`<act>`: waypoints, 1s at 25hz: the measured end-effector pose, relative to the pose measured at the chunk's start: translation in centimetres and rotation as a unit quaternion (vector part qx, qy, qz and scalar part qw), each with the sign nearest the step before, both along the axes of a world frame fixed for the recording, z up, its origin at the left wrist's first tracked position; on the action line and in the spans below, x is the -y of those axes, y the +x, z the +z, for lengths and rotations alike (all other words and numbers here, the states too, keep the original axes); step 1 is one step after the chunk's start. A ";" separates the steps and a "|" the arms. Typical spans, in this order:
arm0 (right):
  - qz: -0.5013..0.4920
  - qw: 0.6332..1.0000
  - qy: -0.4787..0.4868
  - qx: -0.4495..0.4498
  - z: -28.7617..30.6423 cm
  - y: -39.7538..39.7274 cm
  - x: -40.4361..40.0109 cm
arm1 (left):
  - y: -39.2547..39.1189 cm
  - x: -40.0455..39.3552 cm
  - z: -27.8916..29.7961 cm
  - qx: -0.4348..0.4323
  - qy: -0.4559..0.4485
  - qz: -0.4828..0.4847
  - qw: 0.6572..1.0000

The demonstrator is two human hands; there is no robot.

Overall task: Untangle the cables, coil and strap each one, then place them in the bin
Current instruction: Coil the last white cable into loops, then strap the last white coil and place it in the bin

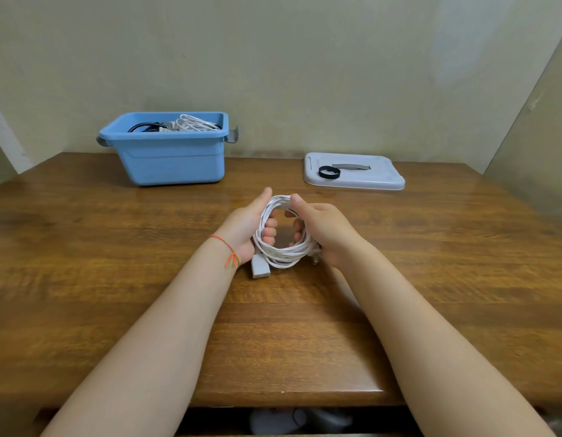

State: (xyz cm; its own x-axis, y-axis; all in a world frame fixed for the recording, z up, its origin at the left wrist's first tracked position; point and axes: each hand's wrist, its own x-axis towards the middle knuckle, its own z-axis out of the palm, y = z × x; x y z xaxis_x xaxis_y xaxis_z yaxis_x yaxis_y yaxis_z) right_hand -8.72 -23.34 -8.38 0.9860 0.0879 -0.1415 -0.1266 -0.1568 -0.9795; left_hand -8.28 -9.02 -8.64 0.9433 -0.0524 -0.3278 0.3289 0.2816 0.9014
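The wooden table (115, 247) carries everything: one blue bin (166, 159) at the far left with at least two coiled cables already inside, one black and one white, and one grey lid (367, 181) at the far right. In the middle, one white cable (281, 253) is held as a coil just above the table, the left hand (245, 228) and right hand (323, 234) each curled round a side, fingers through the loop. I'd keep one hand clamped so the turns stay stacked while the other fetches the single black strap (329, 172) lying on the lid.
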 end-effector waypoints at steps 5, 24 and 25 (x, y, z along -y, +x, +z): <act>-0.045 0.998 -0.034 -0.010 -0.5 1.1 0.4 | 0.3 0.4 -1.0 0.147 0.224 0.075 0.960; -0.140 0.987 -0.060 0.044 -1.3 3.1 2.5 | 1.2 0.9 -1.2 0.148 0.349 0.059 0.924; -0.151 0.986 -0.055 0.035 -0.7 3.6 2.9 | 1.6 1.1 -0.5 0.146 0.342 0.058 0.927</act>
